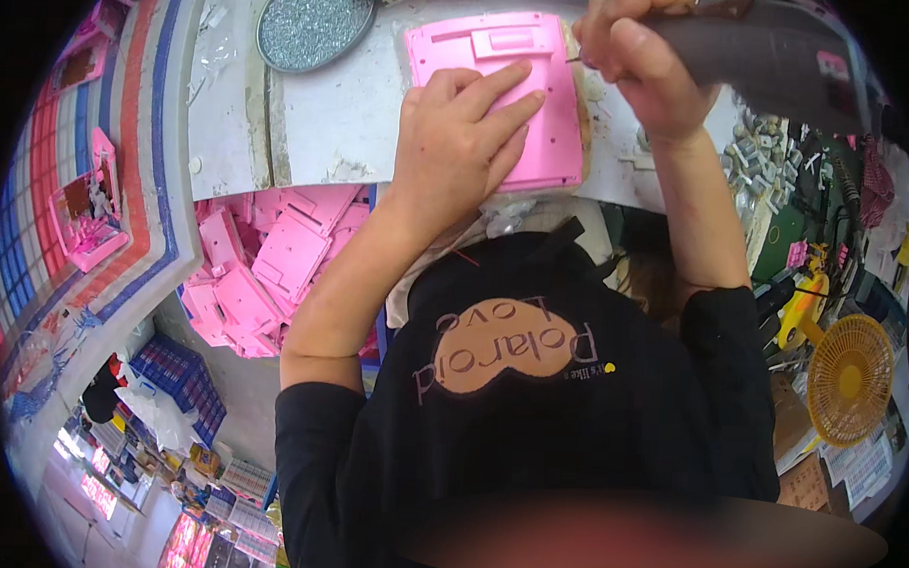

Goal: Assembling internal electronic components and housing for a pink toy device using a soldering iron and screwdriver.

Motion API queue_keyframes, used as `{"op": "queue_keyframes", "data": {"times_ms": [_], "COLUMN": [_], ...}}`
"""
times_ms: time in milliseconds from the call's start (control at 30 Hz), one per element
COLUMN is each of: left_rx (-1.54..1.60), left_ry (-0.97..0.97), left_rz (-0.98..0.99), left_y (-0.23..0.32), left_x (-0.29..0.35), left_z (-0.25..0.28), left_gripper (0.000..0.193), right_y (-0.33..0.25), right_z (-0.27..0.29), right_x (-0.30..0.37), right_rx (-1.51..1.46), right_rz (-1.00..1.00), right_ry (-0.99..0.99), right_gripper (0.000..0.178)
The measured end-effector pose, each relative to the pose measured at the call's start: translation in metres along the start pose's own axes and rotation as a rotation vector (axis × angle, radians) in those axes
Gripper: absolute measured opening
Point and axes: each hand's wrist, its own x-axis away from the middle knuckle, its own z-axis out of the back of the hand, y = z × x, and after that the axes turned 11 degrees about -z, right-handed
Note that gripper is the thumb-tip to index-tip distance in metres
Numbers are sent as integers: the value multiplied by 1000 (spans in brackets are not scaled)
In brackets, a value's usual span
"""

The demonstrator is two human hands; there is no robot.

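Note:
A pink plastic housing (555,132) with small screw holes lies on the white worktable in front of me. My left hand (460,134) rests flat on it with fingers spread, pressing near its raised part. At its upper right edge, my right hand (650,71) is closed around a dark electric screwdriver (763,49). The thin bit points left, close to the edge of the housing; whether it touches a screw cannot be made out. A round metal dish (313,24) full of small silvery screws sits at the far left.
Below the table edge, at left, a blue crate holds a pile of pink plastic panels (291,248). Small metallic parts (764,160) are heaped at right, with a yellow fan (852,380) nearer me. An open pink case (89,211) lies on striped sheeting at far left.

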Motion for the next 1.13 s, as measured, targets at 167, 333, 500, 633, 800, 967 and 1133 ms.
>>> {"op": "queue_keyframes", "data": {"times_ms": [167, 333, 500, 633, 800, 967, 1133], "left_rx": [-7, 108, -33, -116, -37, -607, -831], "left_ry": [6, 40, 42, 261, 579, 596, 794], "left_rz": [8, -39, 131, -111, 418, 1236, 1853], "left_y": [2, -9, -52, -48, -11, 1, -27], "left_x": [7, 0, -36, -15, 167, 399, 557], "left_z": [-2, -3, 5, 14, 103, 119, 165], "left_gripper": [33, 37, 36, 42, 32, 41, 60], "right_y": [-56, -38, -74, -82, -101, -84, -66], "right_z": [-4, -13, -4, 54, 74, 45, 22], "right_x": [26, 53, 32, 19, 14, 5, -24], "right_rx": [-289, -174, -141, -321, -411, -360, -402], "right_rz": [-6, -106, 47, -21, -10, -50, -83], "right_ry": [-226, -56, -76, -192, -267, -294, -408], "right_gripper": [24, 23, 28, 36, 36, 37, 39]}}
